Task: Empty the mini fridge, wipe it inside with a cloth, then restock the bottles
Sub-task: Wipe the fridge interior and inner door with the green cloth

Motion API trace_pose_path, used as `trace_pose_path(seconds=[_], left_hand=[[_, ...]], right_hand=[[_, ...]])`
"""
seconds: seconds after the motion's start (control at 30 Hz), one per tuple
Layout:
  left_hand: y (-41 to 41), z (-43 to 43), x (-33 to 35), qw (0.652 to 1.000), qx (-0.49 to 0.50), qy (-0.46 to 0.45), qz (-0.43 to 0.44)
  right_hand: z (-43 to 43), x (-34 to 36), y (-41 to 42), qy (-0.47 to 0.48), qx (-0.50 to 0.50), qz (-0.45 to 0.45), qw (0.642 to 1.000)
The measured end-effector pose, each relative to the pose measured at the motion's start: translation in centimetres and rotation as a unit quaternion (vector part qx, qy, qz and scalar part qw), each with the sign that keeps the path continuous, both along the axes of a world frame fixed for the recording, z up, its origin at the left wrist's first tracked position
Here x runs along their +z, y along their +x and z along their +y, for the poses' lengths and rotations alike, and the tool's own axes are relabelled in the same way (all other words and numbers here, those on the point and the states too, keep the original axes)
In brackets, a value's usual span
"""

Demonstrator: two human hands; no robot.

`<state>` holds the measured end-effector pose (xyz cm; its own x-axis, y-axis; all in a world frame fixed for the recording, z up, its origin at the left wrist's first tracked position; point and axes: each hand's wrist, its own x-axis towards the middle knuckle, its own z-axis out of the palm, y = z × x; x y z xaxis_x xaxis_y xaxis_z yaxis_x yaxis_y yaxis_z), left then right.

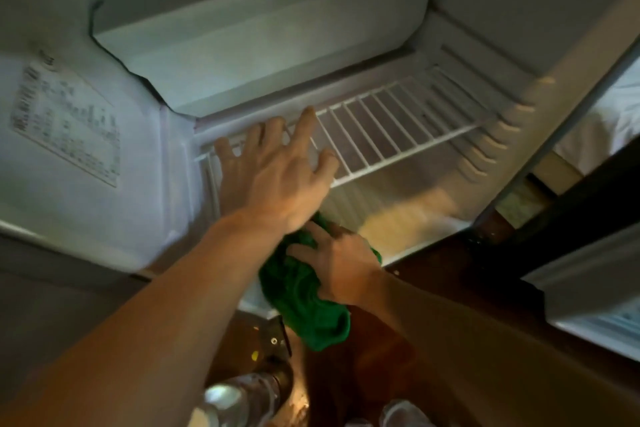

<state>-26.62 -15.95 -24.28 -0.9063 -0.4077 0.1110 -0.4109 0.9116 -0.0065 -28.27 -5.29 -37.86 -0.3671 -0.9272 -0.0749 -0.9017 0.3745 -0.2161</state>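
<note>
Green and crumpled, the cloth (304, 295) hangs bunched in the right hand (343, 267), whose fingers curl over its upper folds while the looser end droops toward the viewer; its long axis runs roughly from the fridge opening down and toward the camera. The fabric looks soft and nubby, like terry or microfibre. That hand sits just in front of the lower edge of the mini fridge (242, 45), wrist bent and forearm coming in from the lower right. The left hand (273, 166) reaches farther forward, arm nearly straight from the lower left, palm down and fingers spread wide, holding nothing; its fingertips lie on or just above the near left corner of the wire shelf (391, 128), though blur makes it unclear whether they actually touch. The shelf is white coated wire, its thin parallel bars running front to back, with the long edge crossing the cabinet from left to right. Its right end meets moulded ribbed rails on the side wall. Smooth white plastic lines the interior, and the compartment below the shelf looks bare. A printed label (65, 121) is stuck on the liner at left, its text too blurred to read. At the bottom edge stand clear bottles (239, 399) on a dark wooden surface (433, 274), outside the fridge, seen from above.
</note>
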Motion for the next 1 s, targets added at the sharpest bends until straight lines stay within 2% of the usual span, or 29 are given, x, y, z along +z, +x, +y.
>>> trace_pose_path(seconds=[0.03,0.1,0.17,0.27,0.37,0.5,0.6,0.7,0.8,0.87,1.0], left_hand=[[0.1,0.0,0.0,1.000,0.002,-0.011,0.007],[0.1,0.0,0.0,1.000,0.005,-0.015,0.005],[0.0,0.1,0.0,1.000,0.009,-0.009,0.006],[-0.1,0.1,-0.2,1.000,0.012,-0.002,0.012],[-0.1,0.0,-0.3,1.000,0.012,-0.006,0.013],[-0.2,0.2,-0.1,1.000,0.008,-0.012,0.001],[-0.1,0.0,0.1,1.000,0.007,-0.017,-0.010],[0.0,-0.1,0.0,1.000,0.008,-0.019,-0.011],[0.0,0.0,0.2,1.000,0.009,-0.009,-0.012],[-0.1,0.0,0.1,1.000,0.015,-0.008,-0.008],[-0.2,-0.1,-0.2,1.000,0.010,-0.008,-0.009]], right_hand=[[1.8,-0.5,-0.7,0.002,0.021,0.008,1.000],[5.3,-1.4,-3.5,-0.005,-0.005,0.049,0.999],[8.5,-1.5,-6.8,-0.037,-0.105,0.067,0.992],[9.8,-0.6,-8.6,0.013,-0.282,0.074,0.956],[7.8,-0.3,-6.1,0.019,-0.361,0.064,0.930],[5.4,0.1,-3.6,0.041,-0.312,0.013,0.949],[3.1,0.1,-1.2,0.029,-0.211,0.009,0.977],[1.7,-0.6,-2.5,0.029,-0.130,0.019,0.991],[-0.2,-0.8,-5.4,0.012,-0.155,0.037,0.987],[-2.9,-0.6,-6.5,0.057,-0.185,0.037,0.980],[-4.6,-0.1,-7.2,0.066,-0.190,0.030,0.979]])
